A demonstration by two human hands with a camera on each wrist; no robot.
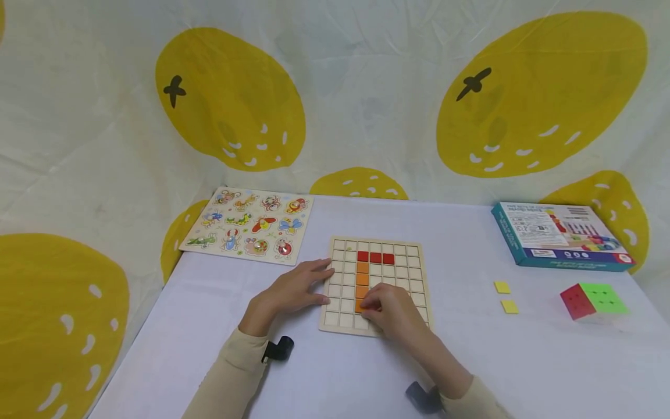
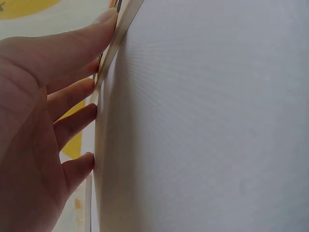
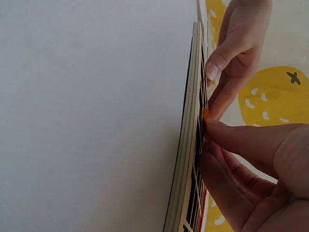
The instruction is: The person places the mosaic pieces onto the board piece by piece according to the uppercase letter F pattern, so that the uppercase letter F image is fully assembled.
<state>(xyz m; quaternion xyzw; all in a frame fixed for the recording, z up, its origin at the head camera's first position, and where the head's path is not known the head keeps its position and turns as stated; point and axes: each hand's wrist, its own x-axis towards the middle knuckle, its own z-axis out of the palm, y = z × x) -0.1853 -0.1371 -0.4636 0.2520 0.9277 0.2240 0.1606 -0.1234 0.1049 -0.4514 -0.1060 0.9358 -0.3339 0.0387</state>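
Step in hand, as I read it: seating an orange tile into the wooden grid board, extending the orange column that runs down from the red row. Right hand sits over the board's lower middle, fingertips curled and pinching the tile at the foot of that column; right wrist view shows the orange edge caught between thumb and fingertip, right at the board face, touching or just about to. Can't tell if it's fully down in its cell. Left hand lies flat on the worktop with straight fingers pressed on the board's left edge; left wrist view confirms fingertips against the board rim, holding nothing, just bracing. So the tile is in the right grip, at the board, directly under the existing orange pieces. Next move probably calls for: square the tile to the cell walls, press it flush, let go without dragging it out, with the left hand bracing so the board doesn't slide. Two yellow tiles lie loose on the worktop well to the right of the board, near a colour cube and a teal box. Animal peg puzzle sits off to the far left, untouched.
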